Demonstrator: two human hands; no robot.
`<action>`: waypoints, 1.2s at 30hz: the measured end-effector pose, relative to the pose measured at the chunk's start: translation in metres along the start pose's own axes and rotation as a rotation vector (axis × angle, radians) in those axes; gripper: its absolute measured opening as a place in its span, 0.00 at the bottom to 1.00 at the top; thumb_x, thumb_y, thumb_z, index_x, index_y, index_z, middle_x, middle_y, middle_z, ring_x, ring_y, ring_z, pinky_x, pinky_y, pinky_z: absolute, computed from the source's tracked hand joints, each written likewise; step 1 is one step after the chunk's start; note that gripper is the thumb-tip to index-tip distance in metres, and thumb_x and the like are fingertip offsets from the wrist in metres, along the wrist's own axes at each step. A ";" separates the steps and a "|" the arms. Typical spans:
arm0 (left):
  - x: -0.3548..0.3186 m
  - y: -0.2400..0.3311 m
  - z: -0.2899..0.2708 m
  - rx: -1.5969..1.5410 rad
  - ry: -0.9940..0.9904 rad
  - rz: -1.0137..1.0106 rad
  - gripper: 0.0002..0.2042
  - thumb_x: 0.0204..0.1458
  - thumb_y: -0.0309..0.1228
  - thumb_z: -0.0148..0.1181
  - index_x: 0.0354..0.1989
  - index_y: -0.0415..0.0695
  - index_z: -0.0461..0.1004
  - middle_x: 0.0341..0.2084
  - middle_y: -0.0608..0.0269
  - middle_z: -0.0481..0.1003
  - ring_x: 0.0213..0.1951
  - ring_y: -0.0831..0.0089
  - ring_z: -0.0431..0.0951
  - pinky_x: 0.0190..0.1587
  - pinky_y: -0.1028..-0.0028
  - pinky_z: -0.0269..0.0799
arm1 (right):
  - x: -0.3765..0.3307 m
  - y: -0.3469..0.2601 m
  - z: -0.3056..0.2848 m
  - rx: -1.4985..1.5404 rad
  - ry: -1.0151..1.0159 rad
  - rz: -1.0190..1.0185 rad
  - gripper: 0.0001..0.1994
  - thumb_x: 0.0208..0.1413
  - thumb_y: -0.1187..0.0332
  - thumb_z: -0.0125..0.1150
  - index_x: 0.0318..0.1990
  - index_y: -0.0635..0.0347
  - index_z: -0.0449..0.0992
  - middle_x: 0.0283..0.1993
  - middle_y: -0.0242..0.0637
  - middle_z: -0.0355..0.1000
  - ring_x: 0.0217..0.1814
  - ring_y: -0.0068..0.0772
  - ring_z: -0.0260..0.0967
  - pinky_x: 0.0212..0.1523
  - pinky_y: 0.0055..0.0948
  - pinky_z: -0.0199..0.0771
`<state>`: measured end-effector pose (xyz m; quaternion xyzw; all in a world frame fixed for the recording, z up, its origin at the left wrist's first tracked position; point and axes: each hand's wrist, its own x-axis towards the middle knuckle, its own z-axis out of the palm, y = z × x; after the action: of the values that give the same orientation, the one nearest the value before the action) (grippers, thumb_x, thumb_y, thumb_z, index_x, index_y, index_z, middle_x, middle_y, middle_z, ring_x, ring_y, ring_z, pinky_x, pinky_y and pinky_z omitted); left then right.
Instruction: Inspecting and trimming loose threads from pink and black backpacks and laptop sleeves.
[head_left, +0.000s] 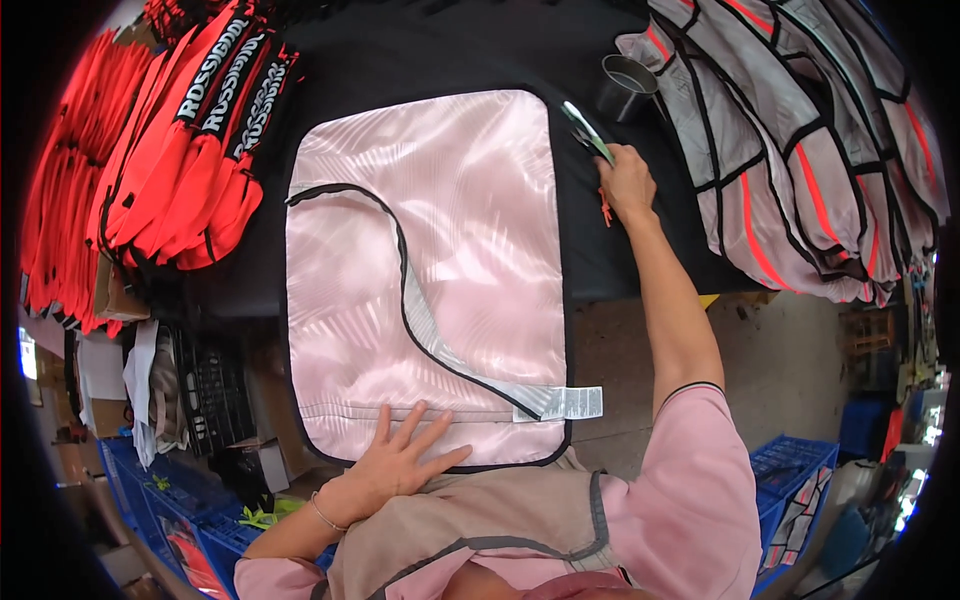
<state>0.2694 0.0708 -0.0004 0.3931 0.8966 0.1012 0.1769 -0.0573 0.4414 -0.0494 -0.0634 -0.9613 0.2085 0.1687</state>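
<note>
A pink, shiny fabric panel [480, 220] with black bound edges lies in front of me, its near end over the table edge by my body. Across it runs a curved black-bound flap edge [405, 270], with grey lining showing. A white printed label [575, 402] sticks out at the near right. My left hand [400, 460] lies flat on the near seam, fingers spread. Right of the panel, my right hand [628, 185] is closed around what look like thread snips [585, 130], with a slim white-and-green piece alongside. An orange cord [606, 208] hangs by the hand.
A dark metal cup [628, 88] stands beyond my right hand on the black-covered table [420, 60]. Red fabric pieces [190, 150] are piled at the left, grey ones with black and orange trim [800, 160] at the right. Blue crates [790, 470] stand low on both sides.
</note>
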 end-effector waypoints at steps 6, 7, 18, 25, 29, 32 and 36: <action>-0.003 -0.014 0.003 0.067 0.107 0.017 0.29 0.52 0.31 0.55 0.66 0.61 0.64 0.66 0.51 0.59 0.67 0.49 0.59 0.63 0.42 0.56 | -0.035 0.066 -0.039 -0.117 0.152 0.063 0.13 0.54 0.62 0.63 0.46 0.52 0.77 0.48 0.38 0.71 0.49 0.50 0.72 0.45 0.47 0.73; -0.001 -0.021 0.003 0.114 0.159 0.077 0.28 0.51 0.28 0.55 0.64 0.59 0.66 0.63 0.52 0.65 0.65 0.52 0.63 0.63 0.48 0.61 | -0.043 0.079 -0.047 -0.103 0.202 -0.018 0.14 0.52 0.62 0.65 0.46 0.56 0.77 0.48 0.40 0.71 0.49 0.49 0.72 0.47 0.44 0.72; 0.026 -0.056 -0.186 -0.664 1.301 -0.413 0.10 0.58 0.28 0.57 0.42 0.34 0.77 0.30 0.69 0.76 0.33 0.84 0.71 0.39 0.79 0.69 | -0.106 0.010 -0.098 0.291 0.205 -0.082 0.14 0.55 0.72 0.62 0.49 0.64 0.76 0.46 0.43 0.72 0.47 0.40 0.71 0.51 0.31 0.68; 0.004 -0.105 -0.178 -1.343 1.605 -0.434 0.17 0.63 0.41 0.54 0.48 0.38 0.76 0.42 0.63 0.79 0.42 0.75 0.79 0.47 0.74 0.74 | -0.117 -0.027 -0.108 0.431 0.279 -0.107 0.12 0.56 0.77 0.61 0.48 0.65 0.76 0.46 0.40 0.72 0.46 0.35 0.71 0.46 0.30 0.69; 0.007 -0.137 -0.064 -1.894 1.362 -0.178 0.15 0.63 0.31 0.47 0.52 0.35 0.71 0.47 0.53 0.76 0.48 0.63 0.78 0.54 0.64 0.75 | -0.113 -0.030 -0.094 0.480 0.220 -0.131 0.12 0.57 0.76 0.60 0.48 0.65 0.76 0.46 0.38 0.72 0.47 0.32 0.70 0.50 0.29 0.68; 0.022 -0.129 -0.007 -2.014 1.395 -0.653 0.17 0.64 0.31 0.46 0.55 0.31 0.69 0.50 0.51 0.75 0.49 0.61 0.78 0.53 0.64 0.76 | -0.106 -0.031 -0.084 0.440 0.155 -0.145 0.12 0.58 0.75 0.59 0.49 0.65 0.76 0.46 0.36 0.73 0.47 0.29 0.70 0.51 0.26 0.66; 0.028 -0.120 0.017 -2.165 1.343 -0.755 0.16 0.61 0.29 0.49 0.53 0.31 0.70 0.48 0.50 0.76 0.46 0.60 0.79 0.51 0.62 0.77 | -0.096 -0.037 -0.082 0.509 0.152 -0.106 0.12 0.56 0.76 0.60 0.48 0.64 0.77 0.43 0.40 0.74 0.48 0.35 0.72 0.52 0.31 0.68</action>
<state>0.1779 0.0117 -0.0610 -0.3426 0.3303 0.8775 -0.0586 0.0595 0.4206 0.0083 0.0159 -0.8645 0.4289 0.2615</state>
